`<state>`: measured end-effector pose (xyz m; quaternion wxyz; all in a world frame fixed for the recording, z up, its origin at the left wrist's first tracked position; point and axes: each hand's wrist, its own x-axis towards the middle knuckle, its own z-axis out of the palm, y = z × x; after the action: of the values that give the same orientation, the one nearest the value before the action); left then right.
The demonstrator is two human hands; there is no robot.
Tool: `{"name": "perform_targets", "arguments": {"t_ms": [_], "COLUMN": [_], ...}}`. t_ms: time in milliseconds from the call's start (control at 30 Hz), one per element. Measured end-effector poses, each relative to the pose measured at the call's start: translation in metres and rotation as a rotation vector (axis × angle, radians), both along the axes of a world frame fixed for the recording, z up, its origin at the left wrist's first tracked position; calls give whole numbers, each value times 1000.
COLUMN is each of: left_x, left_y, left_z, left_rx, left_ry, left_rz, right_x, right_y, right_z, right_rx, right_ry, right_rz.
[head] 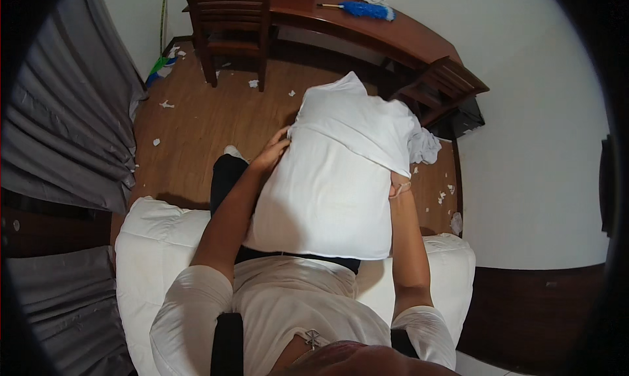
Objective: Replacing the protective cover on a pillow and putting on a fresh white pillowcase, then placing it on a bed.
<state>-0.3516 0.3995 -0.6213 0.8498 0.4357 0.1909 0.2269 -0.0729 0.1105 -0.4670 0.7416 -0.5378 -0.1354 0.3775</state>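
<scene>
Across my lap lies a white pillow (pixel 329 204), its near part bare of the case. A white pillowcase (pixel 354 120) covers the far part, and its open edge runs slantwise over the top. My left hand (pixel 271 151) grips the case at the left side, with the fingertips on its edge. At the right side, my right hand (pixel 400 183) reaches under the case's edge against the pillow, so most of its fingers are hidden. A thin band circles that wrist.
I sit on a white quilted cover (pixel 162 228). Ahead stands a curved wooden desk (pixel 304 17) with a blue duster (pixel 368 10) and two wooden chairs (pixel 231 27). Crumpled white cloth (pixel 423 145) lies beyond the pillow. White scraps (pixel 167 104) litter the wooden floor. Grey curtains (pixel 64 105) hang left.
</scene>
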Motion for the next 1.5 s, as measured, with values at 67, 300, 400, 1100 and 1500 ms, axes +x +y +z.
{"name": "perform_targets", "arguments": {"t_ms": [67, 300, 400, 1100, 1500], "left_x": [-1, -41, -71, -97, -39], "left_y": [-6, -51, -75, -83, 50], "left_z": [-16, 37, 78, 65, 130], "left_rx": [164, 1050, 1195, 471, -234], "left_ry": [153, 746, 657, 425, 127], "left_rz": [65, 441, 424, 284, 788], "right_x": [-9, 3, 12, 40, 4], "right_y": [-15, -26, -40, -38, 149], "right_z": [-8, -21, -27, -36, 25], "right_rx": [-18, -43, -70, -192, 314], "right_ry": [37, 99, 115, -666, -333], "right_rz": [18, 124, 234, 337, -123]}}
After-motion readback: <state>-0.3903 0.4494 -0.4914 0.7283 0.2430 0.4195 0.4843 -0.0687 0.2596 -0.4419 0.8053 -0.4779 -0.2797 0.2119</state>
